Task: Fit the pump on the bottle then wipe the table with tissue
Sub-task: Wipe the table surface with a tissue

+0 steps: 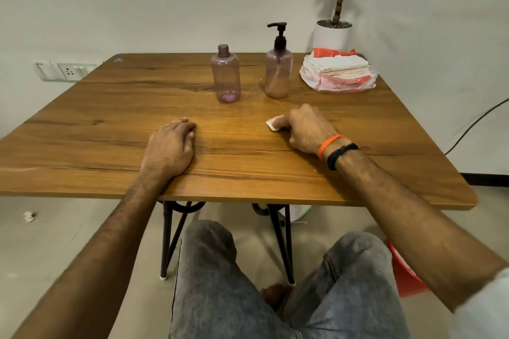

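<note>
Wooden table carries two translucent purple bottles: one capless, one wearing the black pump. Right hand pinches crumpled white tissue; left hand rests flat, fingers relaxed.

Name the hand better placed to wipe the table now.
Right. The right hand already holds a piece of tissue against the table; the left hand rests there, apparently without any.

One wide camera sits on the person's head, looking forward and down, fairly close over the table, it seems.
</note>
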